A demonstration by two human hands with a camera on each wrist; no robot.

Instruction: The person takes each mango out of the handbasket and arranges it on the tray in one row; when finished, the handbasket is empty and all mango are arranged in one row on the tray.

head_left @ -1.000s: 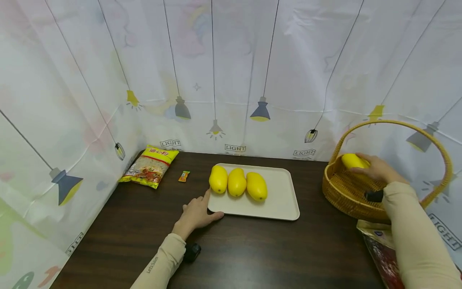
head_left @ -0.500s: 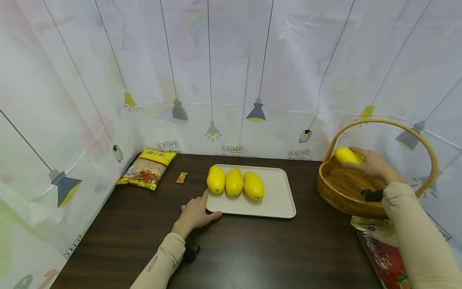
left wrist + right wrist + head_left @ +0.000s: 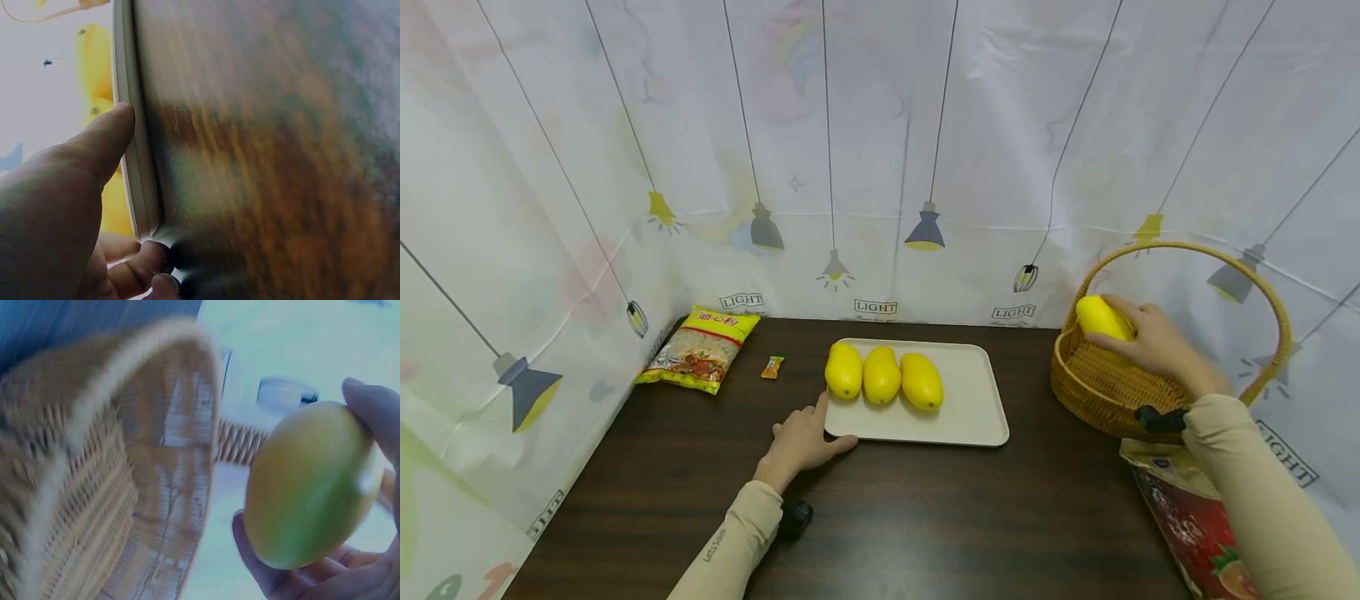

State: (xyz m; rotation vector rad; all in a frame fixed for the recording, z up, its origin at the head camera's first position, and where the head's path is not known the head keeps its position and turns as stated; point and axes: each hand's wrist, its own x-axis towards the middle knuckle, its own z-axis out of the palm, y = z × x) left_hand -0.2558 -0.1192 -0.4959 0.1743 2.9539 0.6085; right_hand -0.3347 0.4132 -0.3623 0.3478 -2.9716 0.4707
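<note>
My right hand (image 3: pixel 1157 343) grips a yellow mango (image 3: pixel 1103 318) over the wicker basket (image 3: pixel 1090 400). In the right wrist view, thumb and fingers wrap the mango (image 3: pixel 312 487) beside the basket's rim (image 3: pixel 212 425). Three more mangoes lie side by side on the left half of a cream tray (image 3: pixel 970 400); the middle one (image 3: pixel 881 377) stands between its two neighbours. At the tray's front left corner rests my left hand (image 3: pixel 797 446), thumb along the front edge and forefinger at the left side. The left wrist view has that thumb (image 3: pixel 112 137) lying straight against the tray's rim (image 3: pixel 140 194).
A yellow food bag (image 3: pixel 703 350) lies at the back left, with a small wrapped candy (image 3: pixel 772 367) to its right. A red and gold packet (image 3: pixel 1187 517) lies in front of the basket, partly under my right sleeve. A patterned curtain (image 3: pixel 880 167) hangs behind the dark table (image 3: pixel 925 517).
My right hand has lifted the mango up from inside the basket and shifted it left toward the rim. The left hand keeps its place at the tray corner. The head view has shifted slightly.
</note>
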